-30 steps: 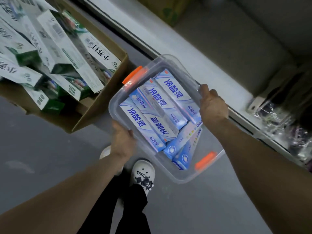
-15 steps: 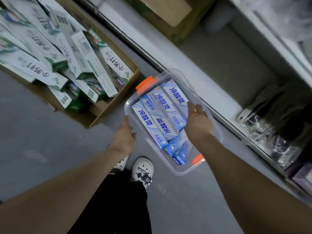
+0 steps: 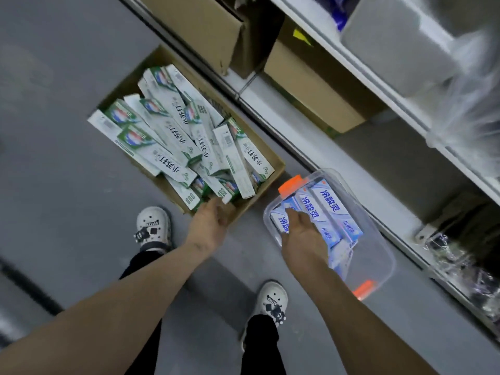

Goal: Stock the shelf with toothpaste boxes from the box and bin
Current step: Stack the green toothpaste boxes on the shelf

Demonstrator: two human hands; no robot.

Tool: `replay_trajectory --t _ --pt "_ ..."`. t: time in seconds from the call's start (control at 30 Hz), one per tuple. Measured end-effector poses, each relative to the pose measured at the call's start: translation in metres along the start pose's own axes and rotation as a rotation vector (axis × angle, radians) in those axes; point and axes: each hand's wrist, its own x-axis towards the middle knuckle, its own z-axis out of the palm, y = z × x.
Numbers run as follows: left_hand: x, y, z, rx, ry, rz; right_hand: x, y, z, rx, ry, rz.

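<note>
A cardboard box [image 3: 127, 83] heaped with green toothpaste boxes [image 3: 173, 147] sits left of centre; the left hand [image 3: 213, 223], loose and grasping nothing, reaches its near corner. The right hand [image 3: 303, 236] — fingers straight — rests on blue toothpaste boxes [image 3: 330, 204] in a clear bin [image 3: 378, 254] beside the shelf [image 3: 351, 165], right.

Green-and-white cardboard toothpaste boxes [image 3: 173, 147], marked with red, white and blue swirls and dark lettering, fill a plain brown cardboard box [image 3: 127, 79]. Pale blue-and-white toothpaste boxes [image 3: 330, 204] with bold blue characters lie in a clear plastic bin [image 3: 378, 255] fitted with bright orange latches [image 3: 290, 185]. The smooth floor [image 3: 54, 185] is flat grey, the metal shelf [image 3: 332, 158] white. White rubber clogs [image 3: 153, 226] carry black-and-white charms below black trousers [image 3: 259, 345].
</note>
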Motion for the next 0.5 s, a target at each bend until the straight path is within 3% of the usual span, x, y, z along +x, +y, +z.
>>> replay_trajectory --t 0.33,0.5 --pt "0.105 -0.068 -0.134 0.052 -0.013 0.000 0.084 -0.144 0.008 0.270 0.046 0.151" --pt "0.161 -0.080 -0.157 0.125 0.002 0.001 0.128 -0.162 0.012 0.336 0.030 0.252"
